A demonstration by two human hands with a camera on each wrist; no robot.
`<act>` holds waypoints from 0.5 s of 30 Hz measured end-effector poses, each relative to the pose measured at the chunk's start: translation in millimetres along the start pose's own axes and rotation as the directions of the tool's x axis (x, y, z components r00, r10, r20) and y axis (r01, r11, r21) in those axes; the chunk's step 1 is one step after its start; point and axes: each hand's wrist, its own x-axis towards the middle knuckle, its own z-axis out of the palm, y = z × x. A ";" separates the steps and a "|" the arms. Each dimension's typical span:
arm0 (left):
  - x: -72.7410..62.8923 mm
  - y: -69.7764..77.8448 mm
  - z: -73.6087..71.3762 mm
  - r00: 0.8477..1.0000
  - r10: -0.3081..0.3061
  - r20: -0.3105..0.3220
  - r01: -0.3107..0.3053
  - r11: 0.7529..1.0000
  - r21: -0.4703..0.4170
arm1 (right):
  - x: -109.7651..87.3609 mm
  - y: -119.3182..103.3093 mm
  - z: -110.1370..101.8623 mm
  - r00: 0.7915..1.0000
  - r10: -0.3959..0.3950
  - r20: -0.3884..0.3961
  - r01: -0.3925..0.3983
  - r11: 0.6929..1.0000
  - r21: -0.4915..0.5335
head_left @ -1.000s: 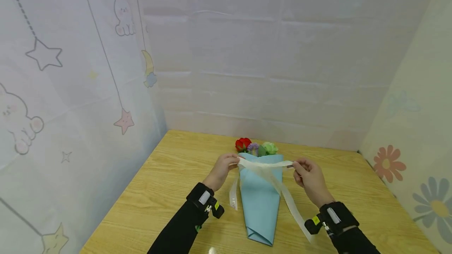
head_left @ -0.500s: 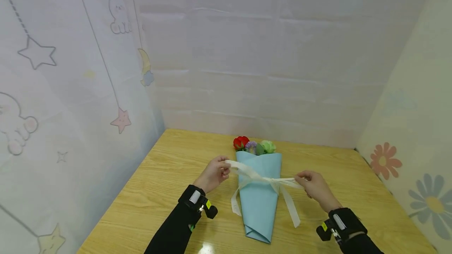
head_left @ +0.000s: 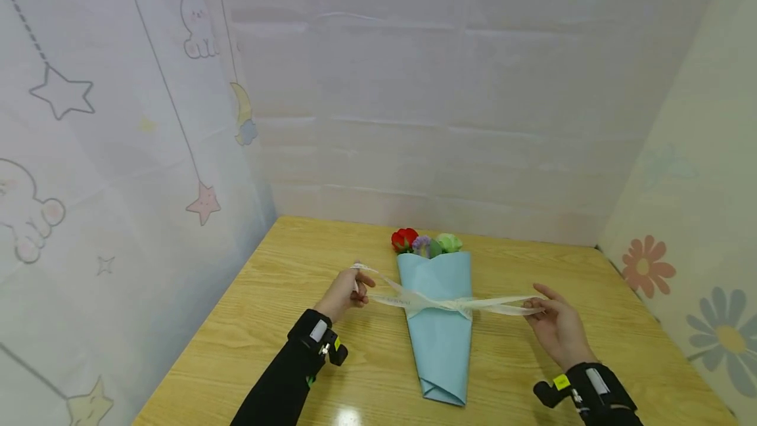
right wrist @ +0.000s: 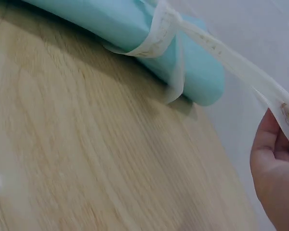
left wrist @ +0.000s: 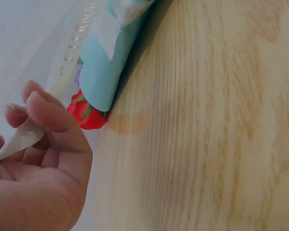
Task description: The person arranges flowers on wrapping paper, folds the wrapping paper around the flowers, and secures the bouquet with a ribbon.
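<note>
The left hand [head_left: 343,294] and right hand [head_left: 556,324] had drawn farther apart, each grip pinched on the ribbon [head_left: 452,305], pulling it straighter; it was probably tightening round the bouquet [head_left: 440,354], which lay with its flowers [head_left: 404,240] near the worktop's [head_left: 331,248] far edge

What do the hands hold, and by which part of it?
The cream ribbon: the left hand grips the stretch left of the bouquet, the right hand the stretch right of it.

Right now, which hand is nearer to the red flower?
Left. The left hand is in front and left of the red flower, apart from it; the right hand is farther, past the right side of the blue wrapping.
</note>
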 end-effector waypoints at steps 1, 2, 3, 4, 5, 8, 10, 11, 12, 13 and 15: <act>0.6 -0.9 -2.4 0.999 -0.039 0.001 0.039 0.997 -0.061 | 0.4 0.3 -0.9 1.000 0.001 -0.006 -0.002 0.999 -0.048; 1.3 -2.0 -5.0 0.997 -0.072 0.004 0.072 0.991 -0.116 | 0.9 0.5 -0.7 1.000 0.004 -0.026 -0.008 0.987 -0.160; 1.8 -2.8 -7.8 0.995 -0.105 0.006 0.104 0.981 -0.163 | 1.8 0.6 -0.3 0.999 0.006 -0.054 -0.023 0.947 -0.320; 2.0 -3.5 -10.4 0.992 -0.129 0.003 0.127 0.972 -0.197 | 2.9 0.7 0.6 0.996 0.003 -0.087 -0.046 0.868 -0.495; 2.4 -4.1 -13.0 0.989 -0.145 0.003 0.142 0.964 -0.227 | 4.0 0.7 1.6 0.992 -0.005 -0.125 -0.079 0.747 -0.660; 3.0 -4.5 -19.0 0.984 -0.176 -0.032 0.161 0.949 -0.269 | 6.4 1.0 5.4 0.979 -0.040 -0.202 -0.174 0.365 -0.915; 2.9 -4.3 -21.4 0.980 -0.185 -0.078 0.158 0.951 -0.264 | 7.2 0.5 6.1 0.972 -0.062 -0.227 -0.202 0.278 -0.939; 2.7 -4.4 -22.5 0.977 -0.187 -0.101 0.155 0.953 -0.260 | 6.7 -0.2 6.0 0.968 -0.065 -0.241 -0.214 0.284 -0.935; 2.5 -4.6 -23.8 0.975 -0.189 -0.121 0.153 0.954 -0.257 | 5.8 -0.8 5.2 0.964 -0.068 -0.258 -0.225 0.313 -0.923; 2.2 -5.2 -25.5 0.973 -0.190 -0.132 0.152 0.955 -0.253 | 4.7 -1.4 3.4 0.957 -0.071 -0.282 -0.238 0.365 -0.900; 0.9 -6.8 -29.2 0.972 -0.185 -0.144 0.147 0.959 -0.242 | 1.3 -4.1 -1.9 0.935 -0.064 -0.348 -0.269 0.510 -0.817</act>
